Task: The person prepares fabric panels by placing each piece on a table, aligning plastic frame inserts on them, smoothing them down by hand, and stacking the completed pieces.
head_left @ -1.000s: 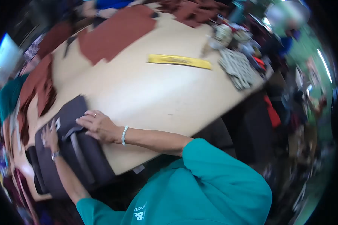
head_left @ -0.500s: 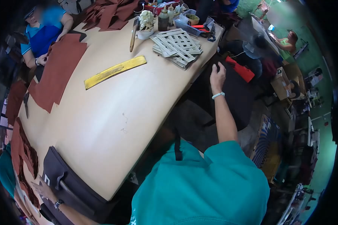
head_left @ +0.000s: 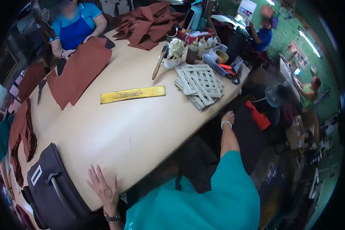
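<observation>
My left hand (head_left: 104, 188) lies on the pale tabletop (head_left: 115, 145) near its front edge, fingers spread and holding nothing. To its left is a stack of dark brown sheets (head_left: 51, 188) with a white rectangular outline on the top sheet. A hammer-like tool (head_left: 61, 195) with a slim handle and curved head rests on the stack. Beyond the right table edge, my right hand (head_left: 228, 117) is lowered with its fingers curled in. What it grips, if anything, is hidden. Closest to it are a dark surface (head_left: 247, 142) and a red object (head_left: 258, 115).
A yellow strip (head_left: 133, 94) lies mid-table, beside a stack of slotted grey templates (head_left: 199, 85) and a brush (head_left: 160, 63). Reddish-brown pieces (head_left: 149, 25) are heaped at the back. Across the table, a person in blue (head_left: 78, 27) handles another brown piece (head_left: 82, 71).
My left hand has moved right, off the dark stack and onto the tabletop. My right hand has dropped beside the table edge and its fingers have curled. The camera view has shifted.
</observation>
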